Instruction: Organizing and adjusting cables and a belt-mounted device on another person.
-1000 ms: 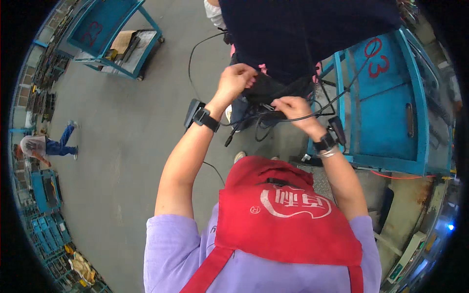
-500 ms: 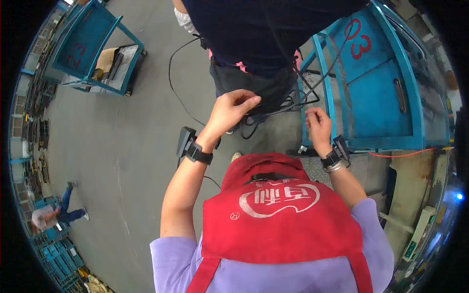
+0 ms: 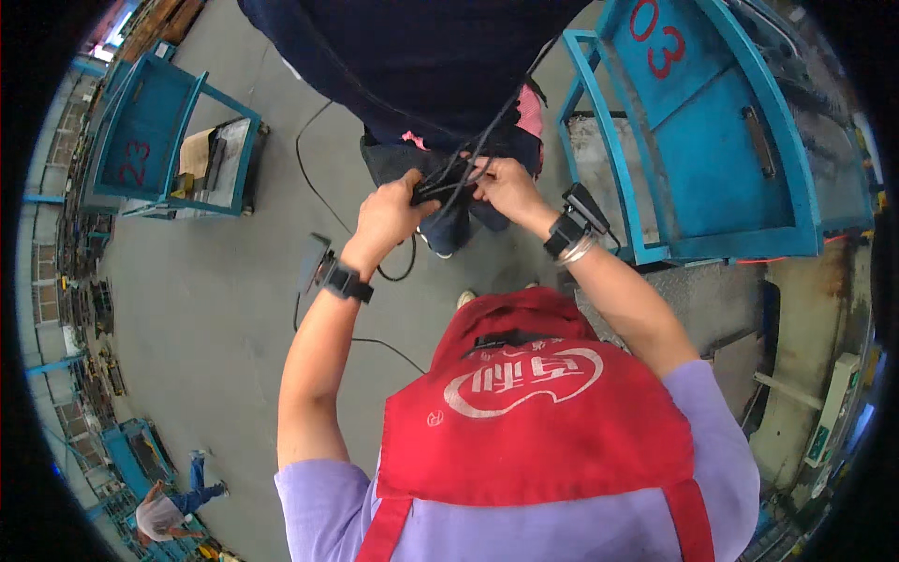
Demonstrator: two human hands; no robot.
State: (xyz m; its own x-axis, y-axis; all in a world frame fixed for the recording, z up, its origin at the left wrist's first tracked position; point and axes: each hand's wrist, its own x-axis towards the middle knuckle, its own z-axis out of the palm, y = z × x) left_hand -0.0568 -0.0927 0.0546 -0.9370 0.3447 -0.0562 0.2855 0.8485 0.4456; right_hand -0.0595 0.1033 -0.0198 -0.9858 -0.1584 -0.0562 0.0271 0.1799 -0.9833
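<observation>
In front of me a person in a dark shirt (image 3: pixel 412 66) stands close, with black cables (image 3: pixel 456 192) gathered at the waist. My left hand (image 3: pixel 389 217) closes thumb and fingers on the left side of this cable bundle. From the right, my right hand (image 3: pixel 510 195) grips the cables with bent fingers, part of them hidden behind the strands. A dark waist cloth or bag lies behind the bundle; its exact kind is hard to make out. Each of my wrists carries a black strap with a small device, the left device (image 3: pixel 316 262) and the right device (image 3: pixel 584 208).
A blue metal cart (image 3: pixel 712 140) stands close on the right, its frame near the person. Another blue cart (image 3: pixel 178 150) holds flat pieces at the far left. A loose cable (image 3: pixel 304 159) hangs toward the grey floor (image 3: pixel 215 309). Another person (image 3: pixel 173 510) is at the lower left.
Both hands, apart and away from the bundle before, have come together on the cables at the person's waist. The right hand moved left and up. The person in front shifted left in view.
</observation>
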